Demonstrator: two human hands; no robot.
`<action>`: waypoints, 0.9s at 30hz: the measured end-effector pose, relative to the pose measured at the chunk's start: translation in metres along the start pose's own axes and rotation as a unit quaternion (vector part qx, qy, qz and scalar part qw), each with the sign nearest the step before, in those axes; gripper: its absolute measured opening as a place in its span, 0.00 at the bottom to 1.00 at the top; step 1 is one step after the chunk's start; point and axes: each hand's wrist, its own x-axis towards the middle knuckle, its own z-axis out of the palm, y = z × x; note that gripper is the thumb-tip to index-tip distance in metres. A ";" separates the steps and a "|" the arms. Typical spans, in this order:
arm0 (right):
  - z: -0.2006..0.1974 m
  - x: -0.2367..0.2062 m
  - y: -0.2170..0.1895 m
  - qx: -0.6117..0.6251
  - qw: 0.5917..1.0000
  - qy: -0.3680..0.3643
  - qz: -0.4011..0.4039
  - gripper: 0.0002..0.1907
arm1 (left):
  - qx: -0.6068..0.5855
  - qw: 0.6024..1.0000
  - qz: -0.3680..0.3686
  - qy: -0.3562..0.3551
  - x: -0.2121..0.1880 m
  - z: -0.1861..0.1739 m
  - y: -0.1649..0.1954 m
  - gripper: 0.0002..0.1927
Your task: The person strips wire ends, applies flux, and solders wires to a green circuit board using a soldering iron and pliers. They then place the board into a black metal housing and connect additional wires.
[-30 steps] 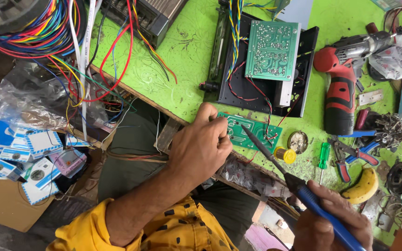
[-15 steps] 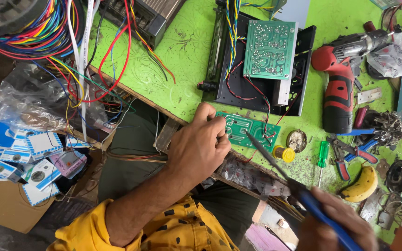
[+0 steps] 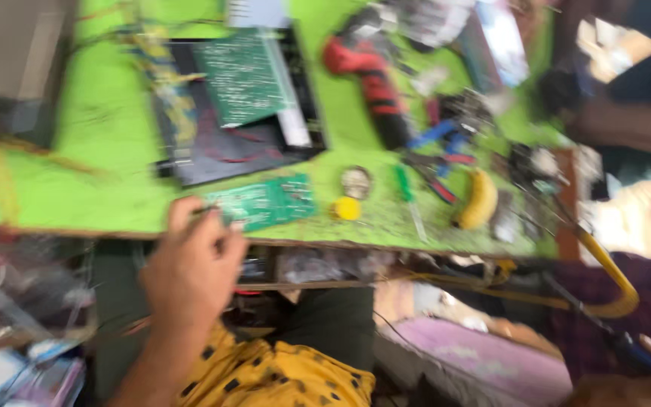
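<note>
Left hand (image 3: 194, 267): fingertips pinched on the board's left end, at the table's (image 3: 99, 203) near edge.
Board (image 3: 265, 202): long axis laid along that edge, running rightward from the hand.
Right hand: barely seen at the bottom-right corner; grip cannot be told.

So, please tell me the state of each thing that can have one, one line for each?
left hand: fingers on the small green circuit board's edge
small green circuit board: flat at the table's front edge
large green circuit board: lying on the black case
red drill: lying on its side
right hand: barely in view, grip unclear
</note>
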 end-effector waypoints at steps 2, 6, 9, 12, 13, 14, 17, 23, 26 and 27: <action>-0.030 0.009 0.021 -0.012 1.000 0.017 0.010 0.22 | 0.060 0.998 0.022 0.013 -0.014 0.002 0.004 0.12; -0.059 0.014 0.063 0.003 0.999 0.024 -0.035 0.20 | 0.111 0.990 0.081 0.032 -0.037 0.002 -0.008 0.17; -0.048 0.007 0.094 0.057 0.998 0.023 -0.014 0.19 | 0.146 0.982 0.100 0.060 -0.050 0.004 -0.038 0.18; -0.015 -0.004 0.120 0.125 0.990 0.051 0.037 0.17 | 0.106 0.990 0.079 0.057 -0.059 0.013 -0.077 0.18; -0.001 -0.012 0.125 0.104 0.993 0.039 0.050 0.16 | 0.081 0.992 0.082 0.058 -0.060 0.019 -0.088 0.19; 0.010 -0.020 0.129 0.082 0.994 0.030 0.062 0.15 | 0.056 0.993 0.085 0.058 -0.061 0.025 -0.098 0.19; 0.036 -0.046 0.128 0.147 0.970 -0.061 0.182 0.12 | -0.004 0.989 0.129 0.078 -0.061 0.040 -0.107 0.21; 0.015 -0.066 0.089 0.133 0.855 -0.145 0.480 0.16 | 0.028 0.999 0.045 0.000 -0.049 0.020 -0.047 0.32; 0.003 -0.096 0.027 0.194 0.805 -0.281 0.484 0.18 | 0.009 1.000 0.028 0.002 -0.041 0.008 -0.008 0.30; -0.001 -0.120 -0.007 0.158 0.849 -0.325 0.384 0.16 | 0.019 0.999 0.038 0.027 -0.037 0.005 0.001 0.29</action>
